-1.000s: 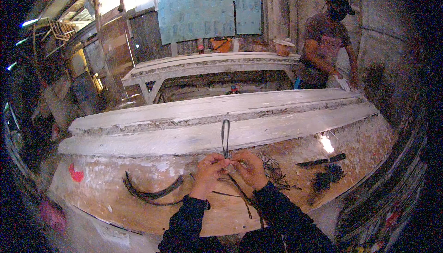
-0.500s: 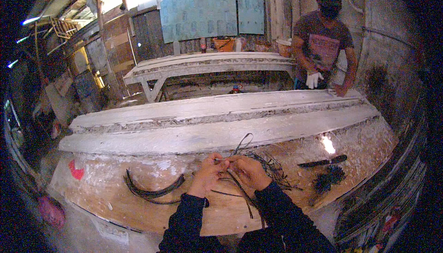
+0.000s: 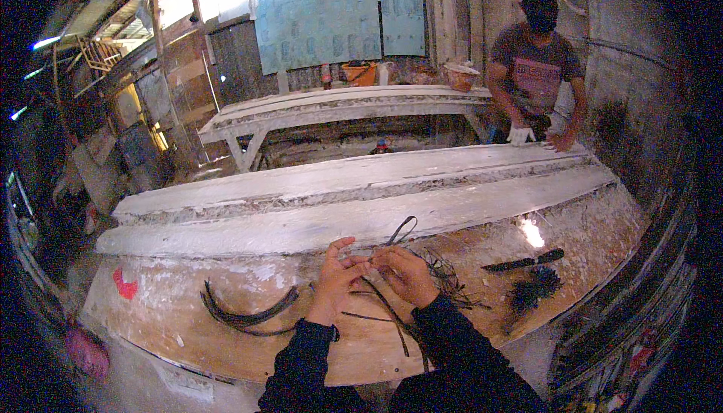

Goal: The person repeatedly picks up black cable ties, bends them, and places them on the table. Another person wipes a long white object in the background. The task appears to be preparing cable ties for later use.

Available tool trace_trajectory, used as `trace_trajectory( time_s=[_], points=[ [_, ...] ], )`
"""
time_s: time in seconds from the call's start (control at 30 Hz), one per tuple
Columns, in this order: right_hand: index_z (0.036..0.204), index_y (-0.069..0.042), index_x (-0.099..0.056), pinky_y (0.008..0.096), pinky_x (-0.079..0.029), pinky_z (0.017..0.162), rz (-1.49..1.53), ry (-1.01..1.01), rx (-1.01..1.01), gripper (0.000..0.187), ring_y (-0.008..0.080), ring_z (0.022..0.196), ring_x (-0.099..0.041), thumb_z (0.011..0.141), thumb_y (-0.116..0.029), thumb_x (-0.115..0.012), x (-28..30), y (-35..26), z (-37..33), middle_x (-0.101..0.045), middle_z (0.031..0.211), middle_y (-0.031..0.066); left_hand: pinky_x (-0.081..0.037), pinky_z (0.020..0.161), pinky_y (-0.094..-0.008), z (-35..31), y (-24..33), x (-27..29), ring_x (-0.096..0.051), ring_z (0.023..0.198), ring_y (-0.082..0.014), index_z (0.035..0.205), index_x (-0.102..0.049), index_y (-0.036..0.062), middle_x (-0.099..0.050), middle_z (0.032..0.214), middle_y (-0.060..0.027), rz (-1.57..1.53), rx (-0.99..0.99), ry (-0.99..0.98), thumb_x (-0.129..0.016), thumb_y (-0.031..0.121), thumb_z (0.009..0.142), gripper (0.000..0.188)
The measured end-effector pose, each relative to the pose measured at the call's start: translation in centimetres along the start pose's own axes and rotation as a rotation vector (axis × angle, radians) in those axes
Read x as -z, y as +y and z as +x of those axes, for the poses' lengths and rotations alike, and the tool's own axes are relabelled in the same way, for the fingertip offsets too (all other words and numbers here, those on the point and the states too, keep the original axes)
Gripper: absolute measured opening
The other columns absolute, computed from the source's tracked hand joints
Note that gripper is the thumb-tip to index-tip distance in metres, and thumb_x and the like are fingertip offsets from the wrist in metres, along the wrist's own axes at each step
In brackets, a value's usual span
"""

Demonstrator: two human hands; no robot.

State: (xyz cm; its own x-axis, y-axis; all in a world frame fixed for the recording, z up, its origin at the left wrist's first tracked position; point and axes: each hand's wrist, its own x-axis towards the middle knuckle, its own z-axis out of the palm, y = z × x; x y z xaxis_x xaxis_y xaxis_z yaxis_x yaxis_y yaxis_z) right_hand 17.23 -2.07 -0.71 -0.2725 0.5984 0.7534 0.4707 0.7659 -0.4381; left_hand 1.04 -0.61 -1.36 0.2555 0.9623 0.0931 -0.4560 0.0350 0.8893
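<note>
Both hands meet over the near side of the wooden worktable (image 3: 248,353). My left hand (image 3: 335,281) has its index finger raised, while the thumb and lower fingers pinch at a thin black strip (image 3: 390,313). Against those fingertips, my right hand (image 3: 408,276) is closed on the same strip. A loop of it stands up beyond the hands and a tail hangs toward me; the pinched part is mostly hidden. Right of the hands lies a tangle of thin black strips (image 3: 449,277). To the left, a curved bundle of black strips (image 3: 252,313) rests on the wood.
A black-handled knife (image 3: 527,261) lies at the right beside a dark bristly clump (image 3: 535,289); a small flame (image 3: 532,232) burns behind them. Long white-coated ledges (image 3: 316,221) cross the table. A person (image 3: 535,70) with one white glove stands at the far right.
My left index finger has lifted away from the other fingers. The person across the table has lowered the gloved hand to the white surface. The view has shifted slightly.
</note>
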Motion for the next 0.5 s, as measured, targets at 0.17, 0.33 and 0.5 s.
trace_trajectory(
  time_s=[0.17, 0.33, 0.5],
  points=[
    [0.086, -0.004, -0.057, 0.0306, -0.048, 0.071, -0.017, 0.039, -0.071, 0.017, 0.0268, 0.082, -0.06, 0.071, 0.004, -0.06, -0.4, -0.3, -0.1, -0.06, 0.087, 0.0111, -0.042, 0.053, -0.0186, 0.5, -0.2, 0.1, -0.056, 0.071, -0.0093, 0.116, -0.037, 0.0091, -0.06, 0.081, -0.0045, 0.228, -0.05, 0.033, -0.064, 0.002, 0.074, 0.05],
    [0.085, -0.004, -0.056, 0.0277, -0.047, 0.067, 0.196, 0.076, -0.308, 0.008, 0.0178, 0.076, -0.06, 0.078, -0.005, -0.06, -0.9, -0.5, -0.5, -0.061, 0.084, 0.0067, -0.042, 0.06, -0.02, 0.4, -0.8, -0.3, -0.055, 0.071, -0.0085, 0.11, -0.042, 0.0072, -0.06, 0.08, -0.0037, 0.402, -0.322, 0.021, -0.064, 0.003, 0.074, 0.042],
    [0.083, -0.004, -0.055, 0.0259, -0.046, 0.069, 0.574, 0.078, -0.54, 0.009, 0.011, 0.076, -0.054, 0.081, -0.011, -0.06, -1.6, 1.0, -0.5, -0.059, 0.08, 0.0033, -0.042, 0.063, -0.0223, 0.3, -0.8, -0.3, -0.054, 0.07, -0.0087, 0.103, -0.046, 0.0054, -0.06, 0.079, -0.0023, 0.621, -0.494, 0.044, -0.067, 0.007, 0.073, 0.037]
  ],
)
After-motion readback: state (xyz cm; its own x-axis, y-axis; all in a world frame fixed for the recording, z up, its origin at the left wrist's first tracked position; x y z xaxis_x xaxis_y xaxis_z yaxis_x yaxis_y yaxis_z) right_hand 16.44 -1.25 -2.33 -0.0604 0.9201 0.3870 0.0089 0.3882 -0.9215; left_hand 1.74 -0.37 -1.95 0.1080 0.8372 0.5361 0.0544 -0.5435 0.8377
